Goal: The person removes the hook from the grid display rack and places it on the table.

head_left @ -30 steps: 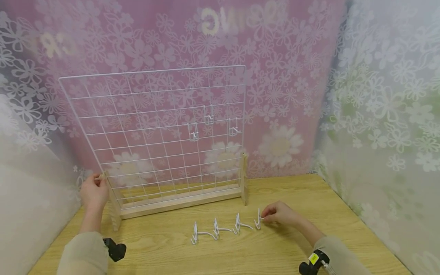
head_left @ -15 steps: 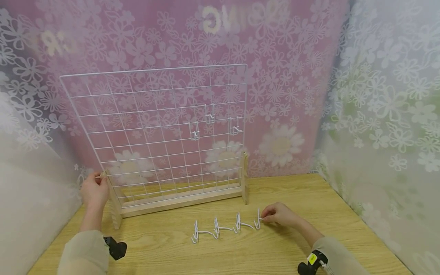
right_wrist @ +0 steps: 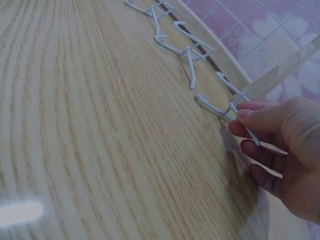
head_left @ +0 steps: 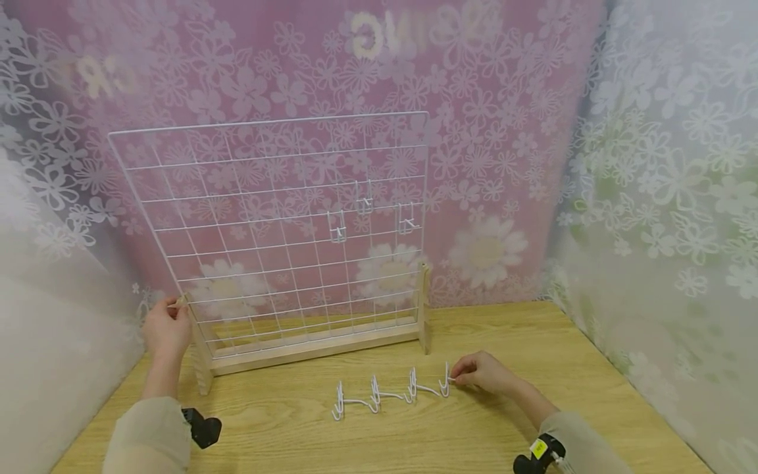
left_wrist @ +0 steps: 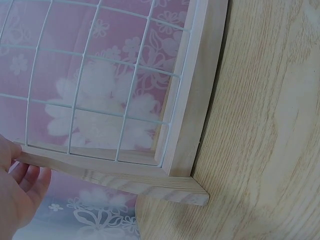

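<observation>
Right hand pinches the arm of one white wire hook between thumb and fingers, out in front of the rack, near its right post. Other fingers of that hand are loosely curled. Can't tell if the hook is fully off the table. Three more hooks lie in a row with it, in front of the rack: near hook, middle hook, far hook, arms all pointing toward the right hand, each close to its neighbor.

Left hand grips the top of the rack's left post, fingers curled at the wood. Rack is a white wire grid standing upright in a wooden base. Three hooks hang on the rack's right half: upper hook, lower left hook, lower right hook.

Behind the rack, pink flowered curtain; to its right, a pale flowered curtain. Beige sleeves and a black camera on each wrist, in front of the rack.
</observation>
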### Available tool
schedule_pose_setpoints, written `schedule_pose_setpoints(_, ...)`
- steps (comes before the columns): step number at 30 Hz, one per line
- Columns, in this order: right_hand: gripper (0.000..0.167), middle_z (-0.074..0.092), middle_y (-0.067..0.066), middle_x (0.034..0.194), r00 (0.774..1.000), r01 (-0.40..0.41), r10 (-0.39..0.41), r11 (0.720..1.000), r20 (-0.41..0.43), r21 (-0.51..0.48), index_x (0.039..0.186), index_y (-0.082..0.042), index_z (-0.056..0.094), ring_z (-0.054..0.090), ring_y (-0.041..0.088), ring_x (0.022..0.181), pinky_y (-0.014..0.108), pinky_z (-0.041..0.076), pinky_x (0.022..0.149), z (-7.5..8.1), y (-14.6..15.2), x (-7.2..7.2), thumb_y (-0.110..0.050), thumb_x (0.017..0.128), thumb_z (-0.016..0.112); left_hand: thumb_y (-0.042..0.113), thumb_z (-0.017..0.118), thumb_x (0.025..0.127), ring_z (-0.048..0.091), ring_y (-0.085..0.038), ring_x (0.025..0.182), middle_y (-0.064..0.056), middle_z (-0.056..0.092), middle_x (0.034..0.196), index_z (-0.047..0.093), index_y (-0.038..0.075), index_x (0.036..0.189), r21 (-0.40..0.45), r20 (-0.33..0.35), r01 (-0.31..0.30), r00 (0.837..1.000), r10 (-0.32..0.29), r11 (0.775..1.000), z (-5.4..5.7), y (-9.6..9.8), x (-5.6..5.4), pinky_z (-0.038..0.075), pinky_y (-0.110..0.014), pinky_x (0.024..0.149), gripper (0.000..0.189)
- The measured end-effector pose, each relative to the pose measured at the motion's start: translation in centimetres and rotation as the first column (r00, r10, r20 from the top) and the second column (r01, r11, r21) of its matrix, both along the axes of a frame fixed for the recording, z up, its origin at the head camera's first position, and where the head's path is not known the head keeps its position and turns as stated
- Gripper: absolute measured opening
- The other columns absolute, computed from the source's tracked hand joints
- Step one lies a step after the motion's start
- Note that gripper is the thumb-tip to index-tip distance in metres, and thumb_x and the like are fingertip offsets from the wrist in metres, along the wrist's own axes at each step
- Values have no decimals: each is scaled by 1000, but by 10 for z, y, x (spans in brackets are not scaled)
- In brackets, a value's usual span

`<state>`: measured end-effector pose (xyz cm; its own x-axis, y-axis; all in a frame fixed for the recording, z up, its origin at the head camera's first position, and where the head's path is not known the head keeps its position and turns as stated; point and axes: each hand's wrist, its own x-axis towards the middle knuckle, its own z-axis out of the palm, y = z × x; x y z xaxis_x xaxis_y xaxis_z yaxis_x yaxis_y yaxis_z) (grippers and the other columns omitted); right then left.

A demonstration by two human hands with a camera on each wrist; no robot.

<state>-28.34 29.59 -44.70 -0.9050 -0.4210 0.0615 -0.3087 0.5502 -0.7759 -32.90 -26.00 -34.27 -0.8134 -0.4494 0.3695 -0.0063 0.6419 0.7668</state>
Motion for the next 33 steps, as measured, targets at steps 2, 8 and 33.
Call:
schedule_pose_setpoints(2, 10, 67, 7, 88, 1000, -6, 6, 1000, -6, 1, 92, 0, 68, 52, 8, 73, 23, 42, 61, 0, 0, 0, -7, 85, 64, 10, 41, 95, 50, -44, 93, -31, 53, 105, 45, -10, 125, -3, 1, -3, 1000, 3, 1000, 1, 0, 0, 39, -51, 78, 36)
schedule_pose_setpoints(8, 11, 66, 7, 90, 1000, -11, 11, 1000, 13, -1, 93, -1, 68, 53, 9, 75, 24, 43, 62, 1, 1, -1, -7, 85, 63, 9, 41, 95, 50, -43, 95, -31, 53, 107, 45, -10, 126, 8, 7, 0, 1000, 0, 1000, 2, 1, 0, 39, -51, 80, 37)
schedule_pose_setpoints(33, 11, 66, 9, 84, 997, -50, 51, 999, 51, -8, 92, 4, 67, 54, 9, 69, 23, 44, 60, 5, -3, -2, -1, 82, 64, 8, 40, 95, 49, -44, 95, -30, 52, 105, 46, -12, 124, -1, -3, 3, 1000, -3, 1000, 3, 2, 3, 40, -53, 81, 36)
